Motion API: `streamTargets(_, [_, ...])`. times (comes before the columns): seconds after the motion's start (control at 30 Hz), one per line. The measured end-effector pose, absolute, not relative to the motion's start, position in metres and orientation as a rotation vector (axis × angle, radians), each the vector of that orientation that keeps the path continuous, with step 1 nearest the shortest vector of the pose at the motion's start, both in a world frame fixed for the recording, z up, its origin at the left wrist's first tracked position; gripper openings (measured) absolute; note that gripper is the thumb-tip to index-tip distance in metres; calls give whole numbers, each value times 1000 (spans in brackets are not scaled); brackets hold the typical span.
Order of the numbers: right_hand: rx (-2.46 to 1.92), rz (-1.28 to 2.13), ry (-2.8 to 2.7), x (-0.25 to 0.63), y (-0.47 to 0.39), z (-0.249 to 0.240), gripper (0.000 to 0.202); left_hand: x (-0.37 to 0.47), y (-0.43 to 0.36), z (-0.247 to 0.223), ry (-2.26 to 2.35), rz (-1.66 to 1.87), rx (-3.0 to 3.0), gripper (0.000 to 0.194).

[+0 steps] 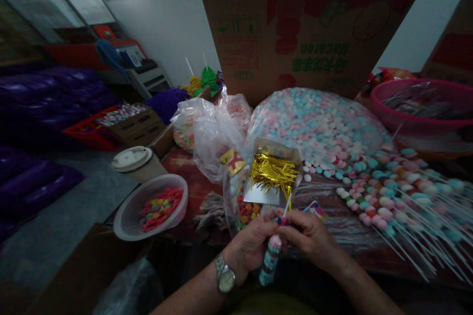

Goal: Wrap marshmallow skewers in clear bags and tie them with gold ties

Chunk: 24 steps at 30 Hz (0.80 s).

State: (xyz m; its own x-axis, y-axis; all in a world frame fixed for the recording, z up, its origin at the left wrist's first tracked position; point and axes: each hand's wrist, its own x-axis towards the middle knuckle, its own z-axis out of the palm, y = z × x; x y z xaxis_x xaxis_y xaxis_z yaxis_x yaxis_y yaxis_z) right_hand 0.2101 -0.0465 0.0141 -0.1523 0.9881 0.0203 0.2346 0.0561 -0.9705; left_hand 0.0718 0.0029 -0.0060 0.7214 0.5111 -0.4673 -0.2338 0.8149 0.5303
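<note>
Both hands meet low in the middle of the head view around one wrapped marshmallow stick [271,258]. Its pastel blue and pink candy end hangs downward, and its white stick points up. My left hand [254,238], with a watch on the wrist, closes around the wrapper's gathered neck. Opposite it, my right hand [308,236] pinches the same neck with thumb and fingers. Whether a tie is between the fingertips is hidden. Just beyond the hands lie gold twist ties [273,172] in an open box [262,194].
Unwrapped marshmallow sticks [402,192] are heaped at the right, below a pink basin [417,113]. Behind the ties lies a large bag of marshmallows [314,113]. A plastic bowl [123,221] of ring candies stands left. A big cardboard box [314,24] blocks the back.
</note>
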Motion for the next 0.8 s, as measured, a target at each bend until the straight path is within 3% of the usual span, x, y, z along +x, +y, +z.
streamTargets(0.1, [-1484,878,-1373,198,-40,3,26,77,1,0,794,717,457,42])
streamTargets(0.2, [-1453,834,-1417,191,-37,1,26,77,2,8,848,837,555,37])
streamTargets(0.43, [-1345,994,-1411,194,-36,4,21,76,2,16,846,787,744,37])
streamTargets(0.63, [-1528,739,-1617,198,-38,2,21,80,-3,13,968,847,935,26])
streamTargets(0.8, [-1550,625,-1686,203,-37,-1,23,76,1,15,850,689,739,28])
